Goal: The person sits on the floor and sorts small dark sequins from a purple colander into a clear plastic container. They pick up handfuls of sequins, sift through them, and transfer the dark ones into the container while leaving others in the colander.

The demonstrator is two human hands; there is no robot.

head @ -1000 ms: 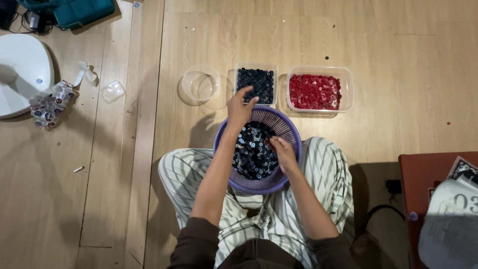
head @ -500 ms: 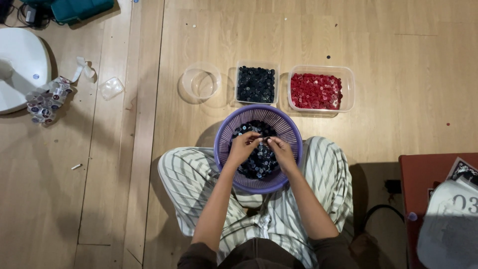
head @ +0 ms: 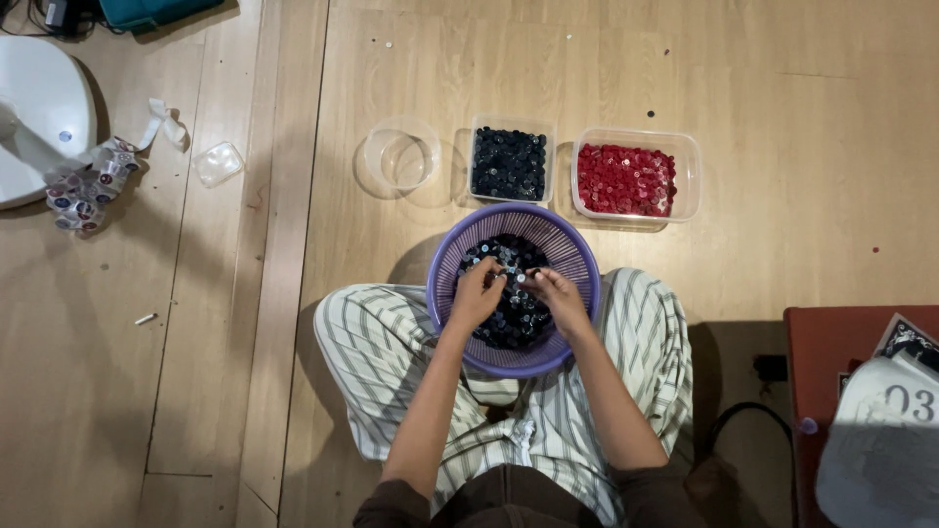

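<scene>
In the head view, a sorting-out step is judged to be in hand: the left hand [head: 476,296] and the right hand [head: 558,298] are sunk together into a purple slatted basket [head: 460,256] set on the lap, fingers curled narrow over mixed dark buttons [head: 511,318], though whether any are pinched cannot be told. A careful fingertip pinch on single buttons is called for. Beyond the hands lie a clear round tub [head: 400,154], a tub of dark blue buttons [head: 510,163] and a tub of red buttons [head: 626,179]; the basket's buttons are seen as small, glossy, loosely heaped discs.

Light wooden plank floor [head: 782,68]
</scene>
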